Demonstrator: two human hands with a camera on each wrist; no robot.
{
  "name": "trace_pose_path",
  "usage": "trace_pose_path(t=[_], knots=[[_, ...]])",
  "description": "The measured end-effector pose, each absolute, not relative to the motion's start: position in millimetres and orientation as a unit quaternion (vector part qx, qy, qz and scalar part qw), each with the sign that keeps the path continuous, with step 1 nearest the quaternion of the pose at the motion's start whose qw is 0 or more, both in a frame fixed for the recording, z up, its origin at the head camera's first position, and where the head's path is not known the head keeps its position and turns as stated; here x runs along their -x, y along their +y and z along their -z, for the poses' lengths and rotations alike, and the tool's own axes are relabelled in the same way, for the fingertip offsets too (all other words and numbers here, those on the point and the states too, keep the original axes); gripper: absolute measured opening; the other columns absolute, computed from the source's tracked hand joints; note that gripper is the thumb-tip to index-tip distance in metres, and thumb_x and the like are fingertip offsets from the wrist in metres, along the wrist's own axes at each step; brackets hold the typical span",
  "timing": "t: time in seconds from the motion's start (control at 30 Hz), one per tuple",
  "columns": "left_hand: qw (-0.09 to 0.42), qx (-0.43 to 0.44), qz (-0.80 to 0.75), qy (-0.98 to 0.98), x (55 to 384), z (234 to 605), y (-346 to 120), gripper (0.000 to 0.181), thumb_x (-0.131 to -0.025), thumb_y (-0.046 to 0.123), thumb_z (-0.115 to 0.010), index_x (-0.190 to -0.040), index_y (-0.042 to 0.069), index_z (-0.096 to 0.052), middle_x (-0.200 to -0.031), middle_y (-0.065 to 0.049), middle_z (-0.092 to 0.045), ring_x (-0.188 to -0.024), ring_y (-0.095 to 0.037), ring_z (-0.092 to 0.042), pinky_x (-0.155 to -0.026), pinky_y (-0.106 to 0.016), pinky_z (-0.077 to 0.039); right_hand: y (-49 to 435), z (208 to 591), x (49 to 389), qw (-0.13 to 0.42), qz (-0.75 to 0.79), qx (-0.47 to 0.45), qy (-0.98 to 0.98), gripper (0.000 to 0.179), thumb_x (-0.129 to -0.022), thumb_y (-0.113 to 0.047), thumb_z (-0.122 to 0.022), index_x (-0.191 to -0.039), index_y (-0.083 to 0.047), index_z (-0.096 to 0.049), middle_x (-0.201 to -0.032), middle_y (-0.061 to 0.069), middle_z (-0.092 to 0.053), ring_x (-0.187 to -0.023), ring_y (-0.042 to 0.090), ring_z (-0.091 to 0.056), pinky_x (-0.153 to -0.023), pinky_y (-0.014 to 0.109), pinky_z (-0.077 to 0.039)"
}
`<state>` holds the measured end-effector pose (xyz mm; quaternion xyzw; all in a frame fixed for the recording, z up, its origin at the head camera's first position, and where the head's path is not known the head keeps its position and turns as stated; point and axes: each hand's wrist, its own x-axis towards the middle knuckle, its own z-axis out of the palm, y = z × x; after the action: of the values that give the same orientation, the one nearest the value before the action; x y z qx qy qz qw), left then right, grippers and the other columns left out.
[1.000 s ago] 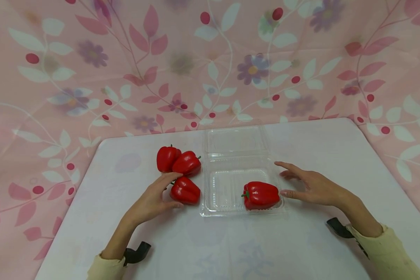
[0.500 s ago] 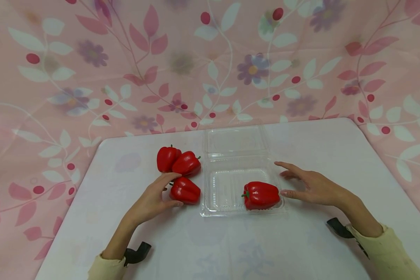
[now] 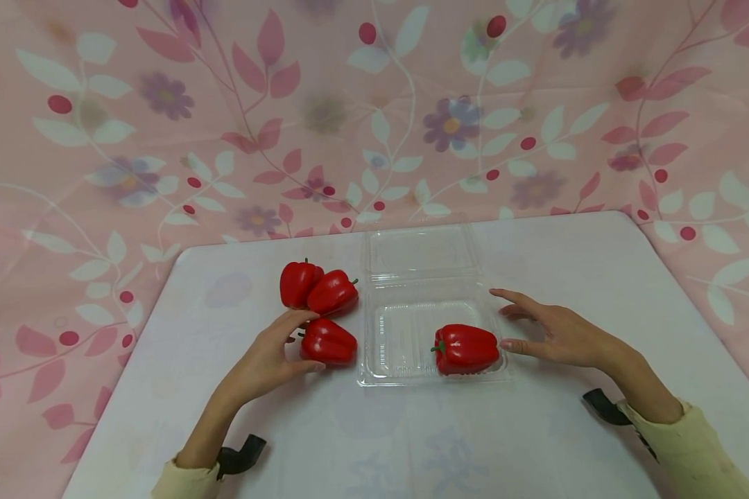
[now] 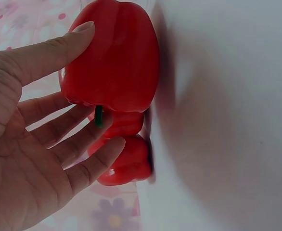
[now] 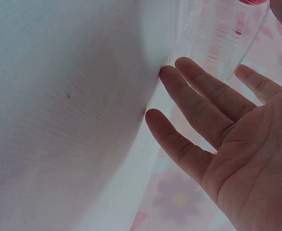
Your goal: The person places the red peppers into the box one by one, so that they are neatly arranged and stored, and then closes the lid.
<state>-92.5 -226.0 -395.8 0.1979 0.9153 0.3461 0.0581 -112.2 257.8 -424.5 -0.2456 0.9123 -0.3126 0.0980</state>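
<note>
My left hand (image 3: 268, 357) is around a red bell pepper (image 3: 331, 343) left of a clear plastic clamshell box (image 3: 396, 333). Its thumb lies on the near side and its index finger reaches the far side. The left wrist view shows the thumb on this pepper (image 4: 119, 53), the green stem (image 4: 99, 116) towards the palm and the other fingers spread. Another bell pepper (image 3: 466, 348) lies in the right part of the box's tray. Beside the box's right edge, my right hand (image 3: 562, 336) stays with spread fingers and holds nothing; its fingertips are close to the white tabletop in the right wrist view.
Two more red bell peppers (image 3: 333, 291) (image 3: 298, 283) lie together behind the left hand. The box's transparent lid (image 3: 421, 249) is folded back towards the table's far edge. A pink floral cloth (image 3: 324, 125) hangs behind the white table (image 3: 412, 443).
My left hand has shifted slightly left, and the bell pepper between its thumb and fingers has moved a little the same way. The right hand has stayed still.
</note>
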Motion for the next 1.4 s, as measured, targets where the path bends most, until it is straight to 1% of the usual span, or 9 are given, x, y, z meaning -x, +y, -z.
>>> trace_pose_path(t=[0.33,0.63,0.73,0.9,1.13,1.4], knots=[[0.047,-0.18,-0.338,0.923,87.5,383.3,-230.7,0.076,-0.07,0.024,-0.091,-0.135,0.013,-0.053,-0.127,0.004,-0.054,-0.11,-0.017,-0.055,-0.085,-0.043,-0.053,258.4,423.7,112.1,0.097,0.312,0.247,0.912,0.085,-0.085,-0.046,-0.074,-0.154,-0.033,-0.028,-0.131,0.008,-0.061,-0.12,0.031,-0.058,-0.09,0.066,-0.045],[0.037,-0.175,-0.331,0.927,85.3,374.1,-233.2,0.075,-0.072,0.033,-0.09,-0.134,0.013,-0.053,-0.125,0.003,-0.056,-0.108,-0.017,-0.055,-0.084,-0.046,-0.054,258.2,423.1,111.9,0.093,0.311,0.249,0.912,0.085,-0.084,-0.045,-0.075,-0.154,-0.033,-0.028,-0.131,0.008,-0.062,-0.119,0.031,-0.058,-0.09,0.067,-0.045],[0.03,-0.17,-0.328,0.929,84.5,370.1,-233.1,0.074,-0.071,0.034,-0.09,-0.133,0.015,-0.053,-0.123,0.003,-0.056,-0.106,-0.017,-0.055,-0.083,-0.046,-0.054,258.0,422.6,111.8,0.093,0.311,0.248,0.913,0.085,-0.084,-0.045,-0.075,-0.154,-0.032,-0.029,-0.131,0.008,-0.062,-0.119,0.031,-0.058,-0.09,0.066,-0.045],[0.022,-0.169,-0.328,0.929,84.1,365.7,-231.0,0.075,-0.071,0.035,-0.09,-0.132,0.013,-0.053,-0.123,0.002,-0.056,-0.106,-0.018,-0.055,-0.082,-0.046,-0.054,257.7,421.6,111.6,0.101,0.308,0.241,0.915,0.084,-0.085,-0.048,-0.073,-0.154,-0.033,-0.028,-0.132,0.008,-0.061,-0.12,0.031,-0.057,-0.091,0.067,-0.044],[0.008,-0.172,-0.328,0.929,80.3,357.7,-223.6,0.076,-0.068,0.038,-0.091,-0.131,0.017,-0.053,-0.122,0.003,-0.056,-0.105,-0.016,-0.056,-0.081,-0.043,-0.055,257.8,422.1,111.6,0.102,0.307,0.238,0.916,0.084,-0.085,-0.049,-0.073,-0.154,-0.034,-0.027,-0.132,0.008,-0.061,-0.12,0.031,-0.057,-0.091,0.067,-0.044],[-0.016,-0.187,-0.325,0.927,78.9,353.1,-214.7,0.076,-0.067,0.039,-0.091,-0.13,0.017,-0.054,-0.12,0.006,-0.057,-0.101,-0.012,-0.056,-0.079,-0.037,-0.054,257.2,423.0,111.7,0.105,0.311,0.238,0.914,0.084,-0.085,-0.049,-0.073,-0.154,-0.032,-0.029,-0.132,0.008,-0.061,-0.121,0.032,-0.057,-0.09,0.068,-0.044]])
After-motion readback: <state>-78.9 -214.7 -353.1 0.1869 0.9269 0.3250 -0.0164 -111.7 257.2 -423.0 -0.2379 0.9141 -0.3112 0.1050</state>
